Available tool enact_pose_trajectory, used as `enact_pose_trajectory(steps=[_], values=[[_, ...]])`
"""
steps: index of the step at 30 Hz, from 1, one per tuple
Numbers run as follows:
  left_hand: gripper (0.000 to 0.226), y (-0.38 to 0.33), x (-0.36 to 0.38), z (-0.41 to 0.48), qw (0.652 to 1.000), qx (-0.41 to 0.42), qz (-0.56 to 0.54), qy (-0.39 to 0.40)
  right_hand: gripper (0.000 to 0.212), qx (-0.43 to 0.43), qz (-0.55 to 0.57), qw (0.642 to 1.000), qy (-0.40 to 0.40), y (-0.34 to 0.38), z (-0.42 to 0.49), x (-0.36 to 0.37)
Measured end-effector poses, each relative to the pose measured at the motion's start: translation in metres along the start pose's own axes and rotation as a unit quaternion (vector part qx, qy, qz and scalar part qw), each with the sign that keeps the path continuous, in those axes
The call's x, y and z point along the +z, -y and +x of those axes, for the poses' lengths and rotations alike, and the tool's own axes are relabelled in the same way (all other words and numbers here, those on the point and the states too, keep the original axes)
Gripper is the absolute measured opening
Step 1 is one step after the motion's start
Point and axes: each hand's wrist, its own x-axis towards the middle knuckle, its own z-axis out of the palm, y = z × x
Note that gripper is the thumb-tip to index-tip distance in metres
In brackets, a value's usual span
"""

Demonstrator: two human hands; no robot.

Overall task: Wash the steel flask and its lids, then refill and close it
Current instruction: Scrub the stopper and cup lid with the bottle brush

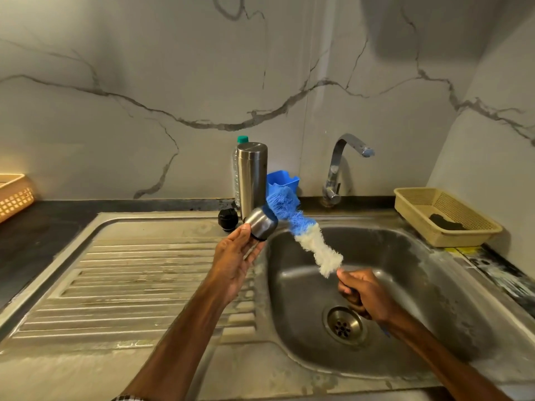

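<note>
The left hand (pixel 234 261) reaches out over the inner edge of the ribbed drainboard (pixel 139 270), palm up, and its grip pinches the steel cup lid (pixel 263 224): the thumb lies on the lid's near side and the fingers curl under it, so the lid sits at the fingertips, above and just right of the palm, tilted with its dark rim turned down toward the hand. The right hand (pixel 364 293) hangs over the sink basin (pixel 405 270), close above the drain (pixel 343 325), with its grip wrapped tight around the handle of the bottle brush (pixel 301 230); most of the handle is hidden in the fist. The brush slants up and to the left from that fist, white bristles nearest the hand and blue bristles at the far end, and the blue end touches the upper right side of the lid; whether any bristles are inside the lid I cannot tell. The steel flask (pixel 252 175) stands upright at the back of the sink top, just behind the held lid and well away from both hands, and the black inner lid (pixel 227 219) sits just beside its foot on the left. A plastic bottle with a green cap (pixel 242 139) stands behind the flask, and a blue tub (pixel 285 180) is just to its right. The tap (pixel 338 166) rises behind the basin with no water showing at its spout. On the counter (pixel 29 233) to the right, a beige basket (pixel 419 204) holds a dark scrubber (pixel 445 222).
</note>
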Motion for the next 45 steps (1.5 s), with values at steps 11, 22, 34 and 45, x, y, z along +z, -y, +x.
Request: enact_pose_trajectory(steps=[11, 22, 34, 45], values=[[0.03, 0.002, -0.006, 0.002, 0.999, 0.011, 0.031, -0.007, 0.051, -0.101, -0.159, 0.98, -0.065, -0.021, 0.009, 0.001], [0.027, 0.002, -0.004, 0.002, 0.999, 0.01, 0.029, -0.02, 0.052, -0.144, -0.238, 0.957, -0.079, -0.025, 0.01, 0.001], [0.019, 0.005, -0.002, 0.005, 0.999, 0.01, 0.025, -0.022, 0.057, -0.122, -0.269, 0.949, -0.11, -0.017, 0.004, -0.003], [0.017, 0.008, -0.004, 0.009, 0.999, -0.002, 0.03, -0.034, 0.055, -0.121, -0.281, 0.945, -0.116, -0.023, 0.001, -0.005]])
